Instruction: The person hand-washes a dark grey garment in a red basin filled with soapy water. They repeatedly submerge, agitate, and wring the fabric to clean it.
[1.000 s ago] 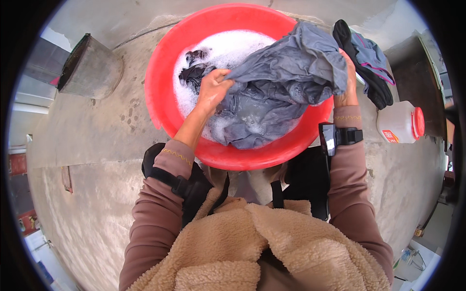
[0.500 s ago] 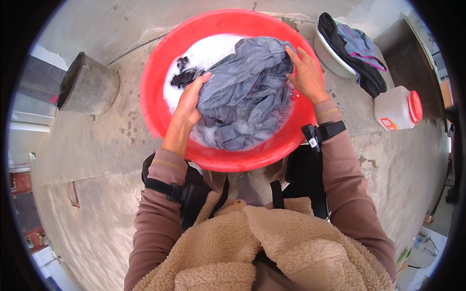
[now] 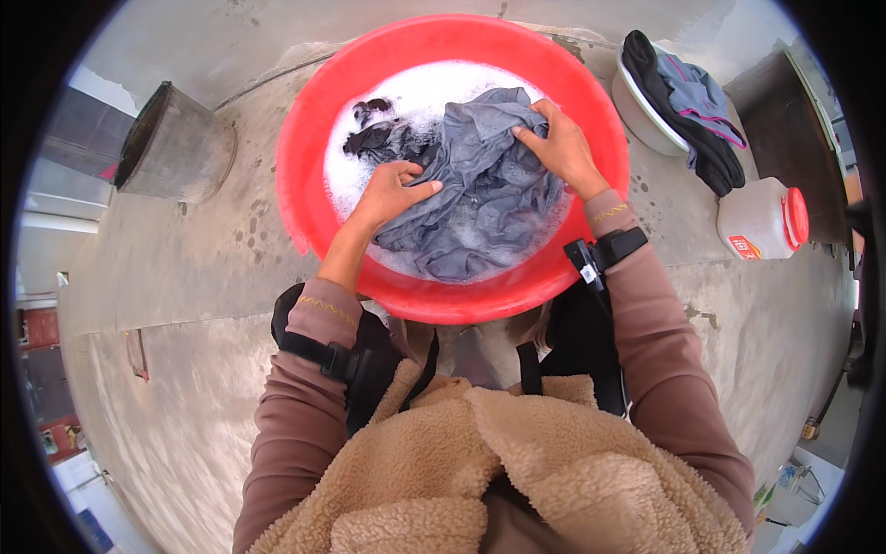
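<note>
A wet grey-blue garment lies bunched in soapy water inside a wide red basin; its exact kind is hard to make out. My left hand grips the cloth at its left side, thumb and fingers closed on a fold. At the upper right, my right hand pinches another edge of the same cloth between thumb and fingers. Dark wet cloth floats among white suds left of the garment. Part of the garment is under the water.
A pale basin holding black and grey clothes stands to the right. Nearby is a translucent jar with a red lid. A grey metal bucket sits at the left on the concrete floor. A dark cabinet-like thing stands far right.
Both hands have shifted on the garment, the left inward and the right a little lower and inward. The raised cloth has bunched smaller, and more of the dark cloth shows at left.
</note>
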Demonstrator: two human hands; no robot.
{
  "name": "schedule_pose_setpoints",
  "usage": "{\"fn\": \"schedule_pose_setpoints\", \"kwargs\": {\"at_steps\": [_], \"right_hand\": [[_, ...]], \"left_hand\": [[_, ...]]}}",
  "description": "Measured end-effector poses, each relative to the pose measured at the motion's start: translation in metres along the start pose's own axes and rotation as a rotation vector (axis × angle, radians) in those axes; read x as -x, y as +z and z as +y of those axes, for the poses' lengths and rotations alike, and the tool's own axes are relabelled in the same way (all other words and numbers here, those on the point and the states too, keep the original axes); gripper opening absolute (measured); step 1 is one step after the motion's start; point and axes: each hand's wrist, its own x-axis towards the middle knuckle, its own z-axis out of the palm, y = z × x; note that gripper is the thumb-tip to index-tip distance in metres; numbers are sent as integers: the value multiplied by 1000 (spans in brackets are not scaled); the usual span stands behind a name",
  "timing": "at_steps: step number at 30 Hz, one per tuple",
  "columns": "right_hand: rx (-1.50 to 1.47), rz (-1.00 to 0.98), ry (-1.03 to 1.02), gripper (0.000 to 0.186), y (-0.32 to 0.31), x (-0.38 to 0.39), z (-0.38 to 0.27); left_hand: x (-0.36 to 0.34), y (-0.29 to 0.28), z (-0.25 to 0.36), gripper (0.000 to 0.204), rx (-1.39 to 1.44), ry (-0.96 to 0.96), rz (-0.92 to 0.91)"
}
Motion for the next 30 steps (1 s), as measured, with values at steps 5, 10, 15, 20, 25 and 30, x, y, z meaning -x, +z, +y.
{"fn": "schedule_pose_setpoints", "kwargs": {"at_steps": [5,10,15,20,25,30], "right_hand": [[-306,83,439,36,-17,-20,12],[460,229,-467,85,9,2,-8],[424,-381,-478,91,55,15,-34],[729,-665,-442,94,84,0,-36],[859,-836,-430,92,124,-17,-29],[1033,-823,-457,90,164,-30,-29]], "left_hand": [[-4,-17,0,51,411,-175,18],[-10,-16,-9,45,179,-317,341],[-3,14,-25,70,-864,-181,234],[-1,34,-45,58,-1032,-132,24],[-13,43,-63,55,-953,-228,-145],[-22,39,-69,47,-919,-196,-189]]}}
